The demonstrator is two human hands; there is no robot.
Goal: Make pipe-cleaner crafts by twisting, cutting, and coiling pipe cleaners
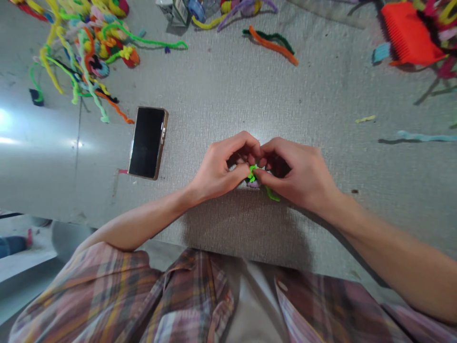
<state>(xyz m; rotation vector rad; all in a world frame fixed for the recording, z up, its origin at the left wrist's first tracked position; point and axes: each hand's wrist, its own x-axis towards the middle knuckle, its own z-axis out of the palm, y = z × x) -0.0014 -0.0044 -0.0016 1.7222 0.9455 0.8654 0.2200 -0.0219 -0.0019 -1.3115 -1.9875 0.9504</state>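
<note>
A small piece of bright green fuzzy stem [252, 174] with some pale purple material under it is pinched between both hands, above the grey table. My left hand [228, 166] grips it from the left with thumb and curled fingers. From the right, my right hand [298, 171] holds the same piece, its thumb against the green part. A green stem end [273, 194] sticks out below my right thumb. The fingertips hide much of the piece, so its full shape cannot be made out.
A phone [148, 143] lies left on the grey table [214, 95]. Colourful fuzzy stems [107, 43] heap at the upper left. Orange and dark green stems [273, 45] lie beyond the hands; a red comb-like object [410, 35] is upper right, a light blue stem [426, 137] at right.
</note>
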